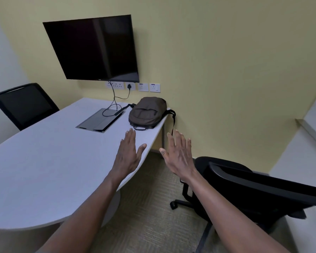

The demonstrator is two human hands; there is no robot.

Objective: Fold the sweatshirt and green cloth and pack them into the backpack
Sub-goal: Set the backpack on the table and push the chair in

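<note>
A brown backpack point(147, 112) lies closed on the far right corner of the white table point(44, 161), one black strap hanging over the edge. My left hand point(128, 154) is stretched out flat above the table's right edge, fingers apart, holding nothing, a short way in front of the backpack. My right hand point(179, 154) hovers beside it, past the table edge and above the floor, also spread and empty. No sweatshirt or green cloth is in view.
A black office chair point(259, 194) stands close on the right, another black chair point(24, 105) at the far left. A dark screen point(93, 50) hangs on the yellow wall, with cables running into a cable box point(100, 120) set in the table.
</note>
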